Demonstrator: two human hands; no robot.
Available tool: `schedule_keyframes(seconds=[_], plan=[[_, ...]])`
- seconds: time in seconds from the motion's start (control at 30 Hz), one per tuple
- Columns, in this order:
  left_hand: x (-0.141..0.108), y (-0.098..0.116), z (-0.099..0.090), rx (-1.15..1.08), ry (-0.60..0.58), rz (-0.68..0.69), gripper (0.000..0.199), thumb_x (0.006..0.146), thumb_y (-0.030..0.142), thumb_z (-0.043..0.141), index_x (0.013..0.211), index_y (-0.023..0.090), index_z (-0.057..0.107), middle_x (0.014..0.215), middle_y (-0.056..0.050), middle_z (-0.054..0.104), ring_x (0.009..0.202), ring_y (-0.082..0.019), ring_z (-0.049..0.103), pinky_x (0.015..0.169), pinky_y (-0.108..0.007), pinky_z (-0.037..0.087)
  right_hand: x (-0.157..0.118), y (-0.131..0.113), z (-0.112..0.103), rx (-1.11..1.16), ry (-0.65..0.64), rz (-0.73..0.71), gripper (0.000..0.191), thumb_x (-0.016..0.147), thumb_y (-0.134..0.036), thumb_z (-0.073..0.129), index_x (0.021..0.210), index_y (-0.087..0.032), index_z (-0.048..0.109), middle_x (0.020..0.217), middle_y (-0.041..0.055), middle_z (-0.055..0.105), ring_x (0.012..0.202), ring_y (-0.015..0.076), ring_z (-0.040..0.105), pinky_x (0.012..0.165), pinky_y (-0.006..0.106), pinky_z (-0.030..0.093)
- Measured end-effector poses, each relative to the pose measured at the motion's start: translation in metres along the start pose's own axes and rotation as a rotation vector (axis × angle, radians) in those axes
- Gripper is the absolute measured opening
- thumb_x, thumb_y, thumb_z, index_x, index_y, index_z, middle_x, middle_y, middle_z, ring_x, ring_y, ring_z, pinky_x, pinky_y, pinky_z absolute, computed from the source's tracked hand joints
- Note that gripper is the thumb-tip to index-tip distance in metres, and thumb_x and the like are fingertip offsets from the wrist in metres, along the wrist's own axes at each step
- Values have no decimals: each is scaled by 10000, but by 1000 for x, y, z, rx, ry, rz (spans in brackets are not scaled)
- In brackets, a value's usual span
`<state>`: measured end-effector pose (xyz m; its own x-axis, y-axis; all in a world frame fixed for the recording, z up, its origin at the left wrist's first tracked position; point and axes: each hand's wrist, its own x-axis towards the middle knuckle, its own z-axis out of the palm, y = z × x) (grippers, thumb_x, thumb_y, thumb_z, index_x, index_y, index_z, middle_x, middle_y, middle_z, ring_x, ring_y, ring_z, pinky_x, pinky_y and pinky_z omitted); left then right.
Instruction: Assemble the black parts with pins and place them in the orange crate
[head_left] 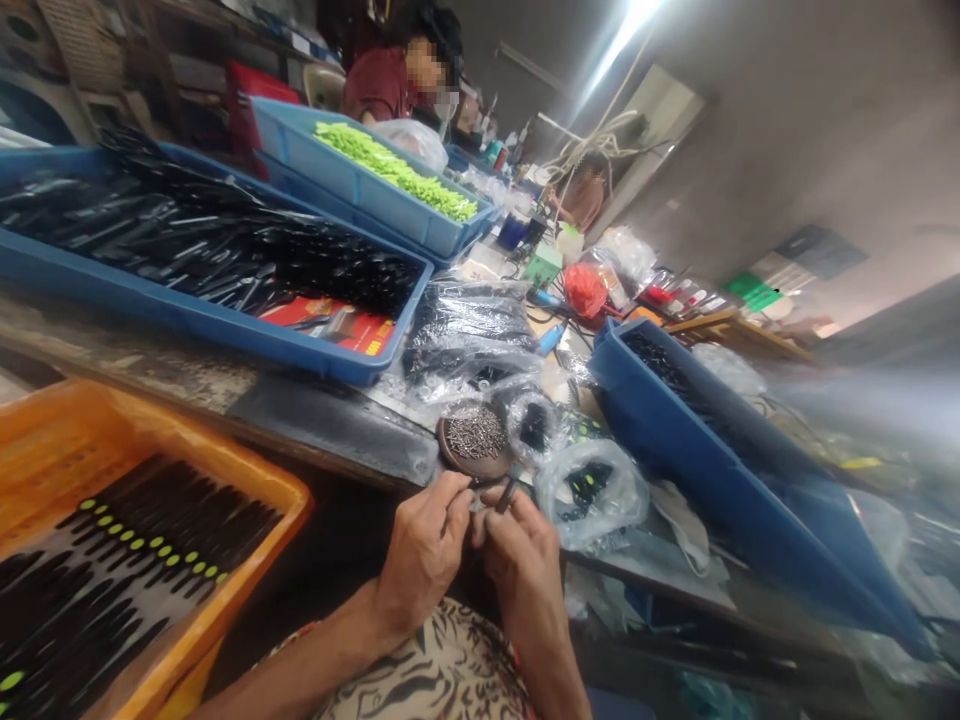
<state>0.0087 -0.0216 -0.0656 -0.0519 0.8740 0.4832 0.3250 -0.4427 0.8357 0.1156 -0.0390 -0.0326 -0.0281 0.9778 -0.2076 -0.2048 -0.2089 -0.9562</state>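
My left hand (426,535) and my right hand (523,545) are close together at the table's front edge, fingers pinched. From between my right hand's fingers a small black part (508,494) sticks up; its kind is unclear. What my left fingertips pinch, if anything, is hidden. Just beyond them sits a round brown dish (450,455) heaped with small silvery metal pieces (476,432), too small to name surely. Right of the dish, a clear plastic bag (630,490) lies open with black and yellow-green parts inside. A smaller bag (534,425) of black parts lies behind it.
An orange crate (281,485) at left holds rows of black pieces with yellow-green dots. Blue trays stand left (330,365) and right (675,440), with black parts inside. A further blue tray (300,140) holds bright green pieces. A person (382,80) sits beyond.
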Motion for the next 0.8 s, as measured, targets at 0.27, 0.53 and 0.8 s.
schedule_keyframes(seconds=[0.27,0.53,0.8], plan=[[2,-4,-3,351,26,616,226,839,66,385,1007,87,534,777,-129,667,752,-207,631,685,-303,509,4,-1,-2,86,59,25,320,817,-380,568,655,-192,367,474,-84,371,390,41,177,338,159,116],[-3,-11,-1,359,-74,637,262,836,63,408,1046,86,564,929,-177,665,873,-241,617,763,-352,506,11,-2,-13,-33,18,-25,243,808,-332,540,642,-173,463,465,-73,372,371,47,209,345,185,144],[13,14,-8,-408,-444,-481,105,817,216,504,880,160,566,671,-4,624,574,-126,557,539,-225,460,14,-16,-29,-418,-77,-61,204,793,-276,509,643,-139,519,455,-54,431,403,59,341,401,184,240]])
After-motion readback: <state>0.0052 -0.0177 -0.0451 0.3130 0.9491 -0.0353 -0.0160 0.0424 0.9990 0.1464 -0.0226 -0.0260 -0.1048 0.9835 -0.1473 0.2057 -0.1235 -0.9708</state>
